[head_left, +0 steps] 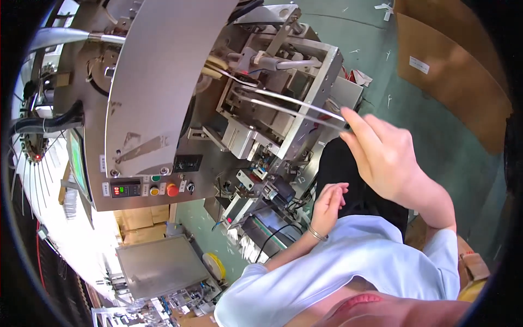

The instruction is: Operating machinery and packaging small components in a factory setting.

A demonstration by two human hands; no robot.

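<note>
My right hand (381, 150) is raised over my lap, fingers closed in a pinch. Two long, thin, pale sticks (294, 100), like chopsticks or long tweezers, extend from it to the left. Their far ends reach over the metal frame of the machine (305, 111), and I cannot tell whether they touch anything inside. Close to the far ends are pale tan rods (213, 68) on the machine. My left hand (328, 207) is held low in front of my body with its fingers curled together; nothing shows in it. A bangle is on that wrist.
A large metal cover (158, 71) stands at the left, above a control panel with a red button (172, 189) and a small display (125, 189). A brown cardboard sheet (447, 71) is at the far right. Below the frame sit a small motor (280, 189) and cables.
</note>
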